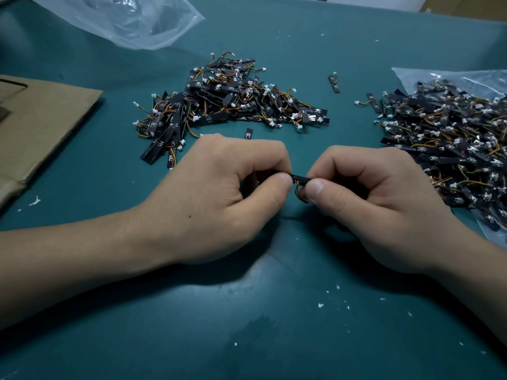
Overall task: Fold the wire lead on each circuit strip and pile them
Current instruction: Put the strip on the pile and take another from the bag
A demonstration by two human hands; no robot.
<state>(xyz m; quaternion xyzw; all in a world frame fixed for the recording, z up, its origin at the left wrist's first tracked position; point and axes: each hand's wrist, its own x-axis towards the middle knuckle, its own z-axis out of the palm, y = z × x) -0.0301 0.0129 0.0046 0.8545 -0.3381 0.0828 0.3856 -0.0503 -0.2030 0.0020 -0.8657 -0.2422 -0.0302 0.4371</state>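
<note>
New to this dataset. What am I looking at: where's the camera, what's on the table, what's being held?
No machine: a person's two bare hands, filmed by one head-worn wide-angle camera looking down. The left hand and right hand together pinch one black circuit strip; its coloured wire lead hangs between the thumbs. On the green table lie a pile of strips ahead, a second heap on a plastic bag at right, cardboard at left, and another clear bag at the back.

Black circuit strip [299,177] pinched level at both ends, orange wire lead [298,191] hanging under it; tangled centre pile [233,100] behind, right pile [450,149] nearby.
</note>
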